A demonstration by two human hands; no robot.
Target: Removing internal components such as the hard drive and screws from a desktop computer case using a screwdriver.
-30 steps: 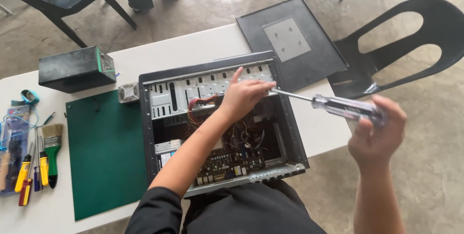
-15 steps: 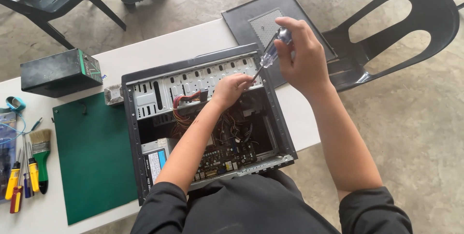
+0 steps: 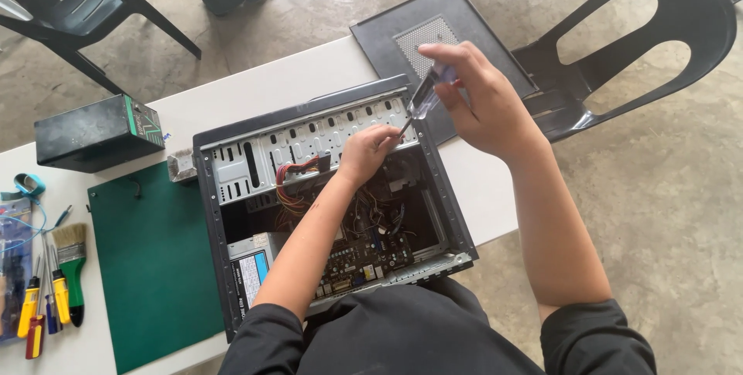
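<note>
An open black computer case (image 3: pixel 445 189) lies on its side on the white table (image 3: pixel 271 89), with wires and a green circuit board inside. My left hand (image 3: pixel 370 152) reaches into the case near its metal drive bays, fingers curled at the screwdriver's tip. My right hand (image 3: pixel 484 100) grips the clear-handled screwdriver (image 3: pixel 422 96), which points down and left into the case toward my left hand's fingertips.
The case's side panel (image 3: pixel 395 30) rests on a black plastic chair (image 3: pixel 658 42) at the right. A green mat (image 3: pixel 155 267), a dark box (image 3: pixel 93 131), a brush (image 3: pixel 72 263) and several hand tools lie at the left. Another chair and a person's legs stand beyond the table.
My right hand has swung the screwdriver from out at the right in over the case, tip now down at my left hand. The left hand stayed inside the case.
</note>
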